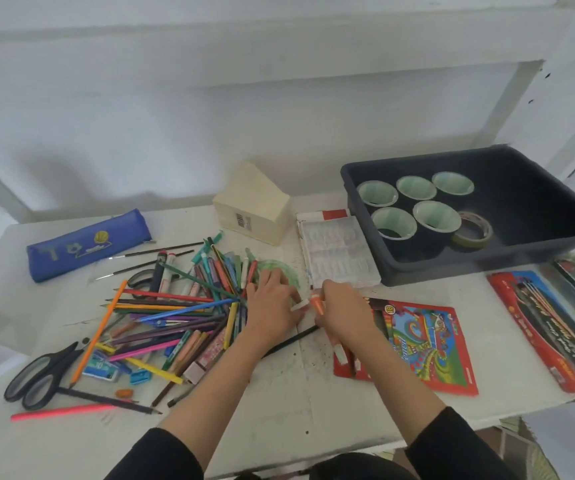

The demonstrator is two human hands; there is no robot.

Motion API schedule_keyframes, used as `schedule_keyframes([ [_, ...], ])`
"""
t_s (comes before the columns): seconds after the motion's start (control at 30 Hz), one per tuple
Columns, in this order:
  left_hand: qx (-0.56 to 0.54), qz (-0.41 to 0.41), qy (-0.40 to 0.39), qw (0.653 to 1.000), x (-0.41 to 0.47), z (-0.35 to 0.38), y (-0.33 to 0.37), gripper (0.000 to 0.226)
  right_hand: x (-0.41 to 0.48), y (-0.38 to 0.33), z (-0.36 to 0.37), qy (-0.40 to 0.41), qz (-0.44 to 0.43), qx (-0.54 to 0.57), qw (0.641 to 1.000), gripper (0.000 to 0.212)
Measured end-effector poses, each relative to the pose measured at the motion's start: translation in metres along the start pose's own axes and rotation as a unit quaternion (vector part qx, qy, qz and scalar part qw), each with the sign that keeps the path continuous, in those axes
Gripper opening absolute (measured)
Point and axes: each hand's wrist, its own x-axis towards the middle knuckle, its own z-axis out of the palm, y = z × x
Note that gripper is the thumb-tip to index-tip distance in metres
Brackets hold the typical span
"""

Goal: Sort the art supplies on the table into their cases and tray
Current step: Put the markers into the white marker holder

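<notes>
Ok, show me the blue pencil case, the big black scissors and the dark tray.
blue pencil case [89, 245], head view, middle of its front face.
big black scissors [66, 356], head view, near the pivot.
dark tray [538, 206], head view, bare part of its floor.

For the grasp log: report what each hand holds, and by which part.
The right hand pinches a short orange stick near its upper end. A white piece sits against the thumb of the left hand; whether it is gripped cannot be told.

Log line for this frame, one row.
phase: sorting | left hand: on pencil pile, grip unclear | right hand: pinches orange crayon | tray: holds tape rolls | blue case: untouched, far left
</notes>
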Motion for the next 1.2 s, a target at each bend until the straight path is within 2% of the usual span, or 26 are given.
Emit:
schedule_keyframes([
  [0.13,-0.123,-0.042,0.036,0.991,0.004,-0.006,0.000,0.021,0.007,0.006,-0.018,-0.007,-0.005,0.080,0.997,0.037],
  [0.27,-0.309,-0.057,0.043,0.948,0.006,-0.022,0.002,0.013,0.015,0.015,-0.031,-0.011,-0.010,0.204,0.979,0.035],
  [0.43,-0.392,-0.081,0.086,0.912,0.005,-0.042,0.001,0.015,0.012,0.007,-0.047,-0.011,-0.040,0.321,0.946,0.022],
  [0.63,-0.434,-0.091,0.148,0.884,-0.006,-0.066,-0.011,0.018,0.012,-0.013,-0.044,-0.029,-0.052,0.359,0.932,0.025],
  [0.83,-0.426,-0.107,0.192,0.878,-0.030,-0.089,-0.037,0.023,0.004,-0.051,-0.039,-0.044,-0.091,0.402,0.910,0.028],
  [0.9,-0.421,-0.114,0.207,0.875,-0.044,-0.098,-0.051,0.018,-0.001,-0.071,-0.037,-0.054,-0.115,0.418,0.899,0.026],
  [1.03,-0.421,-0.138,0.256,0.859,-0.080,-0.123,-0.094,0.015,-0.015,-0.122,-0.022,-0.075,-0.173,0.461,0.867,0.007],
  [1.2,-0.411,-0.163,0.324,0.836,-0.139,-0.158,-0.156,0.011,-0.033,-0.196,0.000,-0.078,-0.224,0.492,0.838,0.013],
])
